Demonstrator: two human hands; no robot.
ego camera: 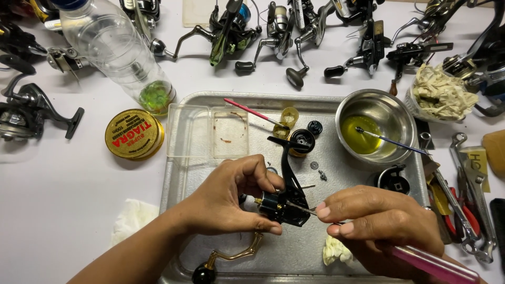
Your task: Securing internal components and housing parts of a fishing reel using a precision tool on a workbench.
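My left hand (231, 197) grips a black fishing reel body (286, 197) above a metal tray (184, 173). The reel's stem rises toward the tray's middle. My right hand (376, 223) pinches a thin tool with a pink handle (431, 263), and its metal tip touches the reel body's right side. Beside the reel, on the tray, lie a gold crank handle with a black knob (226, 260), a small gear (314, 165), a black spool (301, 139) and a crumpled white wad (336, 251).
A steel bowl of yellow oil (376, 126) holds a blue brush. A clear plastic box (208, 131), a red brush (252, 112), a gold round tin (134, 134), a plastic bottle (115, 50), wrenches and pliers (471, 205), a rag (444, 94) and several reels (273, 31) surround the tray.
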